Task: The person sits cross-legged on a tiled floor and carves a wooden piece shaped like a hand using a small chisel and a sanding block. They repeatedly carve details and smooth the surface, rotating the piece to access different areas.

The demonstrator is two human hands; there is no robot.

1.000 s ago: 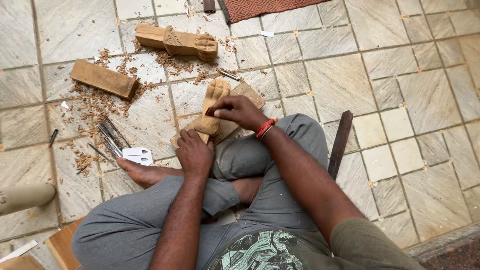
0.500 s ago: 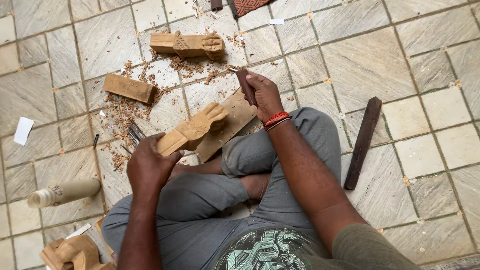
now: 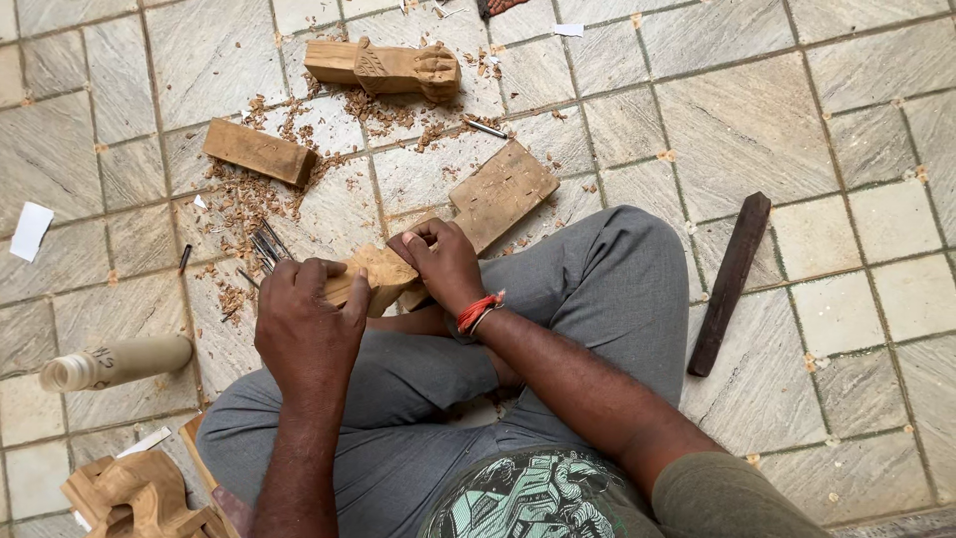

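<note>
- The tiled floor (image 3: 777, 110) carries wood shavings (image 3: 249, 194) at upper left.
- A flat wooden board (image 3: 503, 194) lies just beyond the knees.
- A dark wooden stick (image 3: 730, 282) lies right of the leg.
- The carved wooden piece (image 3: 373, 277) sits above the lap, between both hands.
- The left hand (image 3: 307, 329) is curled closed around its near end.
- The right hand (image 3: 443, 264) grips its far end, fingers folded over.
</note>
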